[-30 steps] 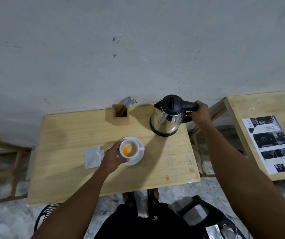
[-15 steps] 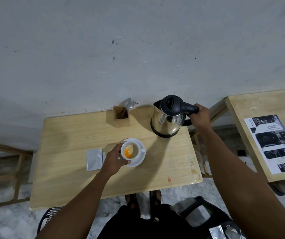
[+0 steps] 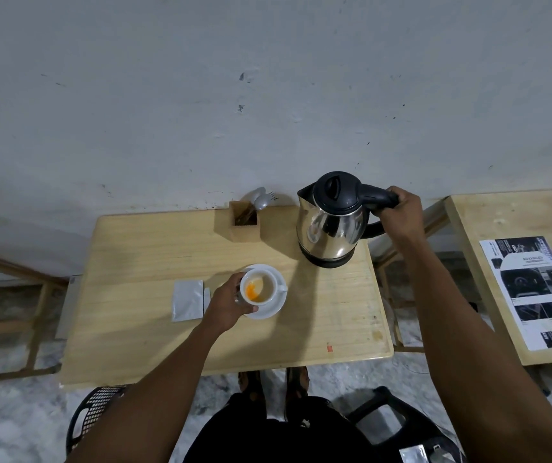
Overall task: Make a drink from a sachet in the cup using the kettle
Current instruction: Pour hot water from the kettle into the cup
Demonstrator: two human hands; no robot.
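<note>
Little had shifted since the earlier frames: both hands kept their places, and the kettle [image 3: 331, 222] stood much where it had been, upright at the back right of the wooden table [image 3: 154, 335]; whether its base had left the tabletop could not be told. The right hand [image 3: 400, 212] was clenched around the black handle, out beyond the table's right edge. The left hand [image 3: 231, 302] grasped the white cup [image 3: 258, 289] from its left side, thumb and fingers on the wall, the cup sitting on its white saucer [image 3: 276, 307] near the table's middle. Inside the cup lay an orange patch of powder, heaped toward the left, with a paler smear across the bottom; no water showed in it. The silver sachet [image 3: 188, 300] lay flat just left of that hand, with a small torn strip beside it, so it was probably spent. The kettle's lid was shut, and what it held was hidden. A wooden cutlery holder [image 3: 244, 222] with spoons stood just left of the kettle, against the wall. The step in hand appeared to be the pour. To do it well, the person would lift the kettle clear of the holder, bring the spout over the cup's middle, tip slowly, and keep the steadying fingers low and off the rim, away from hot water, stopping short of the brim.
</note>
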